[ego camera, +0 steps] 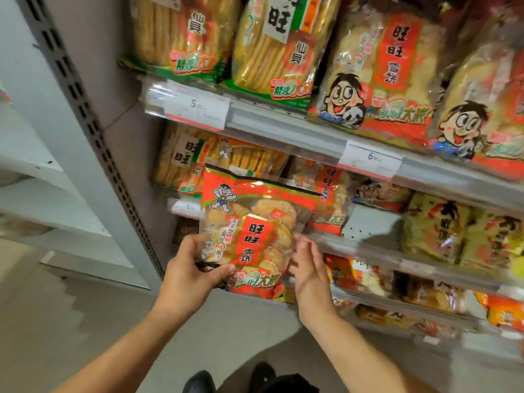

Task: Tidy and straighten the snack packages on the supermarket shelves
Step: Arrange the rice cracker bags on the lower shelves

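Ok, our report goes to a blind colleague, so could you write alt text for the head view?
A person's left hand grips a red-and-gold clear plastic bag of round rice crackers by its lower left corner, while the right hand touches its right edge with relaxed fingers. Behind are grey metal supermarket shelves stocked with similar snack bags.

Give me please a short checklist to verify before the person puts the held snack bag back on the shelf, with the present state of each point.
1. Left hand grips the snack bag at its lower left edge: ok.
2. Right hand supports the bag: not ok, its fingers are spread beside the right edge, and the blur hides any contact.
3. Bag is upright with its front facing out: ok.
4. Free gap on the middle shelf, right of the bag: ok, bare shelf shows there.
5. Gap matches this product: cannot tell, the price tag there is blurred.
6. Bag is undamaged: cannot tell.
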